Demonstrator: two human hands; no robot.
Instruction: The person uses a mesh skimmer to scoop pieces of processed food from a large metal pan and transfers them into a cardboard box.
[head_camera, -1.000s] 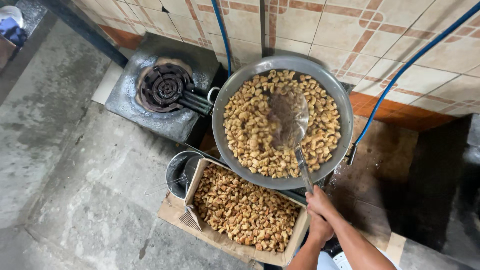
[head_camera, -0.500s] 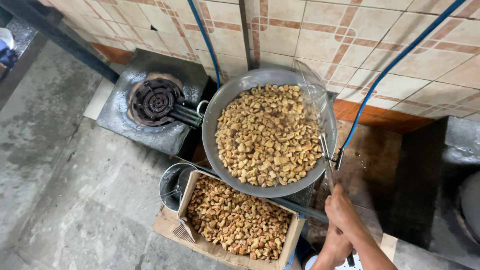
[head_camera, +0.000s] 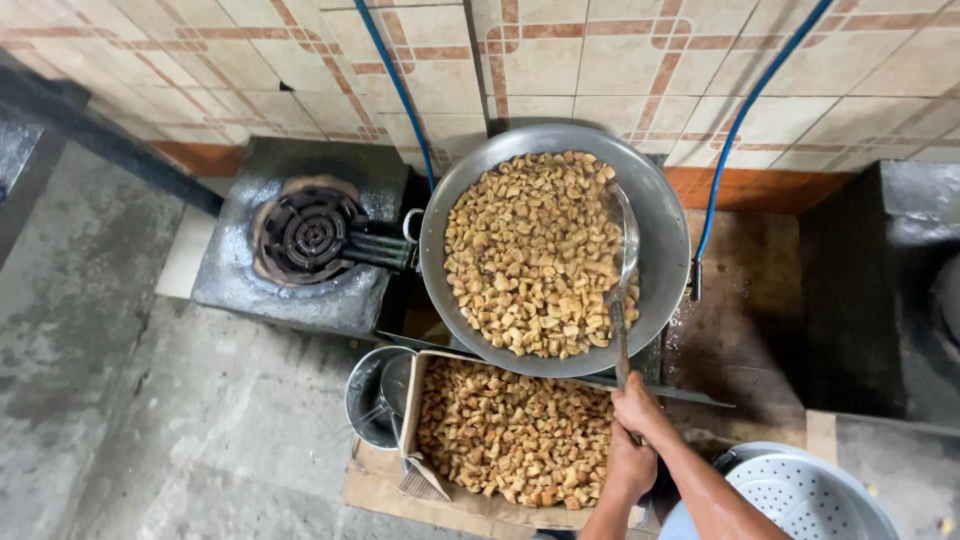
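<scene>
A wide grey metal wok (head_camera: 668, 215) holds a heap of golden-brown fried pieces (head_camera: 525, 250). A wire skimmer (head_camera: 627, 245) stands on edge in the pieces along the wok's right side, its long handle (head_camera: 619, 345) running down to me. My right hand (head_camera: 636, 408) grips the handle's end just below the wok's near rim. My left hand (head_camera: 628, 468) is closed around the handle right behind it. Below the wok, a cardboard box (head_camera: 413, 395) is full of the same fried pieces (head_camera: 510, 435).
An unlit round gas burner (head_camera: 310, 232) sits on a dark stand left of the wok. A small metal pot (head_camera: 366, 400) stands beside the box. A white perforated colander (head_camera: 812, 490) is at lower right. Two blue hoses (head_camera: 738, 125) run down the tiled wall.
The skimmer has moved from the middle of the wok to its right side and turned on edge. Both hands stayed on the handle.
</scene>
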